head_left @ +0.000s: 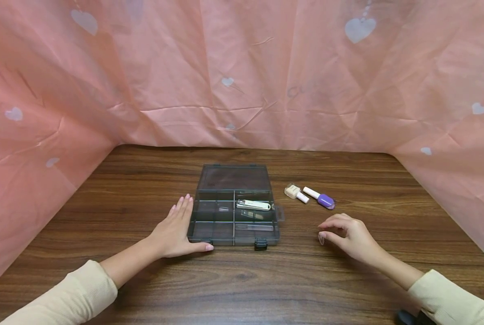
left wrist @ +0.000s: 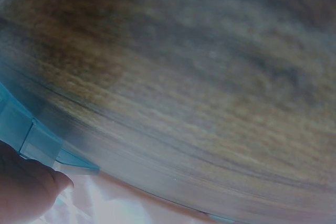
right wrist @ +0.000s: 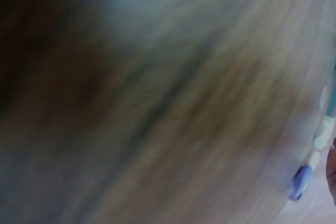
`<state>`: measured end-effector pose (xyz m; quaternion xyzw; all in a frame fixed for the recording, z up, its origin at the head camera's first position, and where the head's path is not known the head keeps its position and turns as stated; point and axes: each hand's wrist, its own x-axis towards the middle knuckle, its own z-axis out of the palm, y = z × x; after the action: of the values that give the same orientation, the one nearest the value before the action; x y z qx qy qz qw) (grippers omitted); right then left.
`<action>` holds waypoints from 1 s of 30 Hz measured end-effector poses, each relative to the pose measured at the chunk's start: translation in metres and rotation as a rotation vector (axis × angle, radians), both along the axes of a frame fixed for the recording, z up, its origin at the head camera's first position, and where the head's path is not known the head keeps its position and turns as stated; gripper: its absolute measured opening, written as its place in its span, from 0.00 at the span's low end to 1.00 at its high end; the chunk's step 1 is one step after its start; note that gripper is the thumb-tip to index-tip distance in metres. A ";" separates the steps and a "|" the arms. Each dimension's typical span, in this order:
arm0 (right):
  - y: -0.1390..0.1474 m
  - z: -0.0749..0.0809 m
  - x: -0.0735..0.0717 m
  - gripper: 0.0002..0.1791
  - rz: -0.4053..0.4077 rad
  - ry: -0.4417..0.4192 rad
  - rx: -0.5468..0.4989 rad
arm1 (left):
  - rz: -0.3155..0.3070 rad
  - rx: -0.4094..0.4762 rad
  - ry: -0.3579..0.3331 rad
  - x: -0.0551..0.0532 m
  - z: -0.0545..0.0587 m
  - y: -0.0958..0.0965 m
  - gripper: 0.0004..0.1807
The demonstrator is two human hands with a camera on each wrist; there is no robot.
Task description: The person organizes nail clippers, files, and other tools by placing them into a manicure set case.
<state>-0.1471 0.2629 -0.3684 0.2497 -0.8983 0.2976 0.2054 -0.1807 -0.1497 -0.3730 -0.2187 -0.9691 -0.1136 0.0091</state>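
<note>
A dark see-through compartment box stands on the table with its lid laid back. My left hand rests along its left side, fingers straight, thumb at the front edge. White nail clippers lie across the right compartments, above a small flat piece and a clear strip. Right of the box, my right hand pinches a small clear oval piece between thumb and finger, low over the table. Beyond that hand lie a cream nail polish bottle and a purple nail polish bottle.
The wooden table has a pink curtain with white hearts around its back and sides. A clear tab juts from the box's right side. A dark object sits by the right sleeve.
</note>
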 end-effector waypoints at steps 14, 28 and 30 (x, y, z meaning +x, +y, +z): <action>0.017 -0.010 -0.003 0.10 0.019 -0.121 0.070 | -0.001 0.010 -0.002 0.001 0.002 0.001 0.67; 0.019 -0.012 -0.013 0.13 0.167 -0.093 0.089 | 0.002 0.011 -0.001 0.001 0.001 0.001 0.67; 0.018 -0.012 -0.014 0.13 0.179 -0.098 0.088 | 0.003 0.010 -0.002 0.001 0.001 0.001 0.67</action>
<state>-0.1611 0.2813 -0.3806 0.3228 -0.8935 0.2870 0.1227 -0.1797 -0.1489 -0.3717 -0.2173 -0.9688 -0.1188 0.0093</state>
